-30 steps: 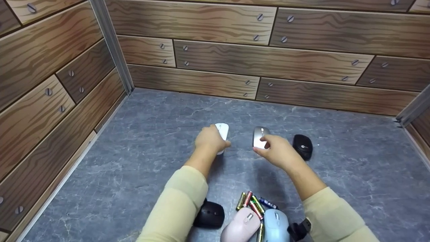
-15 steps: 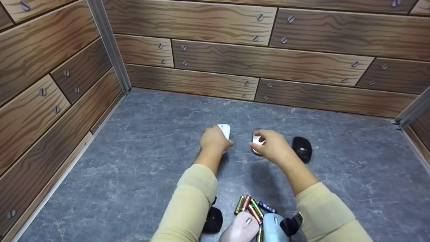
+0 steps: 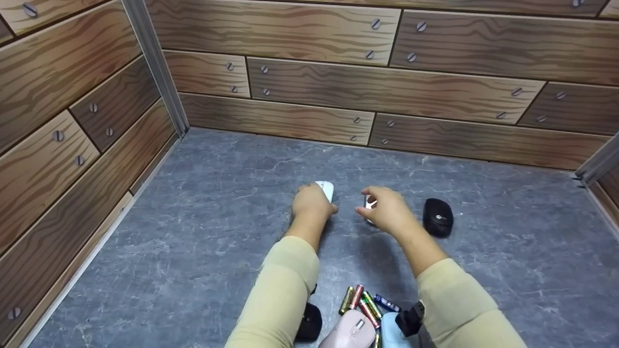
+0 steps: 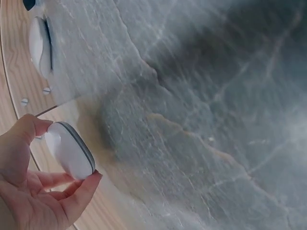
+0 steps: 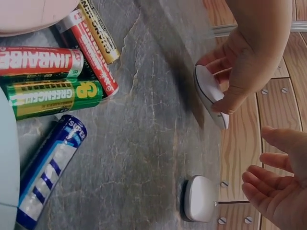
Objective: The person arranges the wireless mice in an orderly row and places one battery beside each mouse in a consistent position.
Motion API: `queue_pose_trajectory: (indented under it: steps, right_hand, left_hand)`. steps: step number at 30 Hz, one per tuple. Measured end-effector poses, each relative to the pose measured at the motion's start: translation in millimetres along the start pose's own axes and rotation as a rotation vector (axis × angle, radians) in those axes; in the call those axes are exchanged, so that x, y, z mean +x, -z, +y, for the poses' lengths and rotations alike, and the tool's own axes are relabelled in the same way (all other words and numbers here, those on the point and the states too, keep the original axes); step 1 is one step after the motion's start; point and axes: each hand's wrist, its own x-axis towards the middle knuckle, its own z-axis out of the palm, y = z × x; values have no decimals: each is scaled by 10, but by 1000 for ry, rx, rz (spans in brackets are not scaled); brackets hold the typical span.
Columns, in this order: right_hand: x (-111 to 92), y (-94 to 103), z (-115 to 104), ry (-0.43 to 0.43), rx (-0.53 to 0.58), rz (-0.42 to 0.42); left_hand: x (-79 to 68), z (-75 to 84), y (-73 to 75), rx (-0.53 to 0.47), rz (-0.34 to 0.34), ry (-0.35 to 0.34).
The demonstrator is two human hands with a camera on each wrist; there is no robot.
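Observation:
My left hand (image 3: 312, 205) grips a white computer mouse (image 4: 69, 151) by its sides, thumb on one side and fingers on the other. In the right wrist view that mouse is tilted over the surface, with a shadow beside it. A silver-grey mouse (image 5: 201, 199) rests on the surface to the right of it. Close by the silver mouse is my right hand (image 5: 278, 177), its fingers spread and relaxed, with nothing held. From the head view, the right hand covers most of the silver mouse.
A black mouse (image 3: 438, 217) lies right of my right hand. Nearer me are a pink mouse (image 3: 350, 331), a light blue mouse (image 3: 392, 331), another black mouse (image 3: 309, 323) and several loose batteries (image 5: 53, 98). Wood-patterned walls (image 3: 309, 82) enclose the grey marbled surface (image 3: 193, 232).
My right hand has let go of the silver mouse, which now rests on the surface, and its fingers have spread. The left hand has shifted slightly right and nearer, still holding the white mouse.

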Motion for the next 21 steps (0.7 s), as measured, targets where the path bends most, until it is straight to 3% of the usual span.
queue_pose_trajectory:
  steps: [21]
  right_hand:
    - [21,-34,103,32,4,33]
  left_hand:
    - [75,78,-81,102,-64,41]
